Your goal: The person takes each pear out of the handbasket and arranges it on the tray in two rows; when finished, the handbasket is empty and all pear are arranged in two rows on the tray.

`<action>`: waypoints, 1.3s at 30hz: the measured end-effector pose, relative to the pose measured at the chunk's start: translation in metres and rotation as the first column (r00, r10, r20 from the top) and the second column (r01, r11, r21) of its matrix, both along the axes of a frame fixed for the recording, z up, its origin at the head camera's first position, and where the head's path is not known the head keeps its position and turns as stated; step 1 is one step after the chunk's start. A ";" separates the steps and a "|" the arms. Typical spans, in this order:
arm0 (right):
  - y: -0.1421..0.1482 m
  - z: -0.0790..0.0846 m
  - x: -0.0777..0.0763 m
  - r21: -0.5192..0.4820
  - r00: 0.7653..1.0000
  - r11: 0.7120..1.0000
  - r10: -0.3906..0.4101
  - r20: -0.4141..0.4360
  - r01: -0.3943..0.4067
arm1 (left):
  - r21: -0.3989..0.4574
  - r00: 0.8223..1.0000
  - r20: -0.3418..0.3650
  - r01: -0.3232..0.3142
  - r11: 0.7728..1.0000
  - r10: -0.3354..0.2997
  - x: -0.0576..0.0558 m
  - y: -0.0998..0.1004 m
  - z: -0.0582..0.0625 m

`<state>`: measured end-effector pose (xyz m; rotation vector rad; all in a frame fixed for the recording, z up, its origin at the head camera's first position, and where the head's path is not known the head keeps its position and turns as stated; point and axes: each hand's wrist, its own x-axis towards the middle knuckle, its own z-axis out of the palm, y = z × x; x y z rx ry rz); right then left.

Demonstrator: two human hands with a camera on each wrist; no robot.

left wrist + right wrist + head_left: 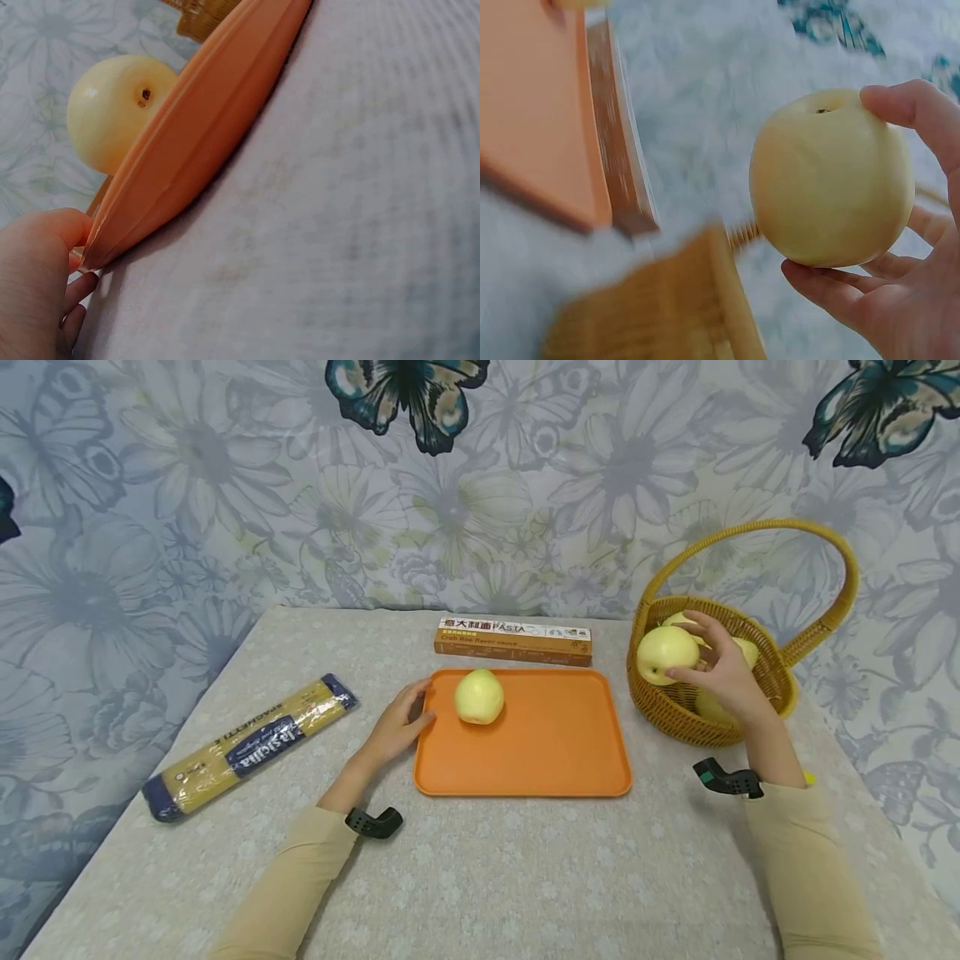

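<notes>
My right hand point(723, 670) holds a pale yellow apple point(829, 184) between thumb and fingers, over the left side of a wicker basket point(678, 725). In the right wrist view the thumb lies at the top of the apple and the fingers lie under it. More yellow apples point(716, 706) are inside the basket, partly hidden by the hand. My left hand point(396, 727) grips the left rim of an orange tray point(540, 739). Another yellow apple point(479, 697) sits on the tray, towards its upper left.
A brown and white pasta box point(513, 643) lies just behind the tray. On the left, a yellow and blue spaghetti packet point(251, 747) lies at a slant. The basket's tall handle point(847, 581) arches above it. A patterned wall point(480, 510) stands behind the table.
</notes>
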<state>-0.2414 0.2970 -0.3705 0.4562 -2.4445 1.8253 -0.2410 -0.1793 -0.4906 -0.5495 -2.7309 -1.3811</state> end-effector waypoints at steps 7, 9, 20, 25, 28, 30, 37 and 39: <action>-0.050 -0.010 0.001 0.029 0.985 0.984 0.175 0.003 -0.175 | 0.009 1.000 0.014 -0.003 1.000 0.003 0.002 0.000 0.001; -0.063 -0.015 -0.002 0.055 0.980 0.979 0.196 0.026 -0.197 | 0.006 1.000 0.013 -0.004 1.000 0.004 0.002 0.000 0.001; -0.119 -0.038 -0.025 0.142 0.962 0.953 0.258 0.090 -0.269 | 0.012 1.000 0.016 0.007 1.000 -0.007 0.000 -0.003 -0.002; -0.137 -0.045 -0.032 0.168 0.959 0.945 0.270 0.085 -0.280 | 0.021 1.000 -0.001 0.014 1.000 -0.014 0.000 -0.003 -0.002; -0.142 -0.051 -0.033 0.208 0.961 0.939 0.256 0.101 -0.272 | 0.018 1.000 -0.012 0.018 1.000 -0.018 0.000 -0.002 -0.003; -0.144 -0.054 -0.033 0.232 0.960 0.933 0.259 0.106 -0.277 | 0.016 1.000 -0.012 0.019 1.000 -0.019 0.001 -0.001 -0.002; -0.147 -0.063 -0.035 0.297 0.959 0.912 0.268 0.089 -0.283 | 0.035 1.000 0.000 0.029 0.999 -0.029 0.001 -0.002 -0.001; -0.147 -0.064 -0.035 0.312 0.959 0.907 0.270 0.089 -0.284 | 0.037 1.000 0.001 0.029 0.999 -0.029 0.002 -0.003 0.000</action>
